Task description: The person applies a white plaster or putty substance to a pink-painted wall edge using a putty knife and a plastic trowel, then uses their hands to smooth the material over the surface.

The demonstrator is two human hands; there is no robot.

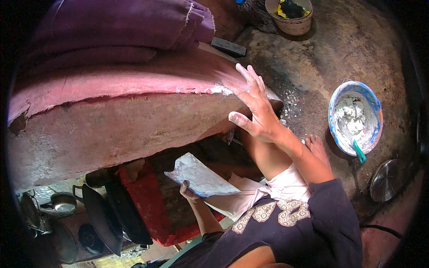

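Note:
My left hand (189, 191) grips the near edge of a flat, white-smeared board (203, 177) with a jagged outline, its thumb on the top face. My right hand (255, 103) is raised over the right end of a pink-topped ledge (120, 87). Its fingers and thumb are apart, with white paste on the tips and nothing held. Beside those fingers, a patch of white paste (220, 89) sits on the ledge's rough edge. To the right on the floor stands a blue-and-white bucket (331, 111) containing white paste (351, 115) and a green-handled tool (359, 152).
Purple cloth (120, 24) covers the back of the ledge. Another bucket (292, 27) with dark contents stands at the far right. White crumbs (292, 105) litter the floor by my foot. Pots and pans (96, 214) and a red frame (149, 205) are at the lower left. A round metal lid (385, 181) lies at right.

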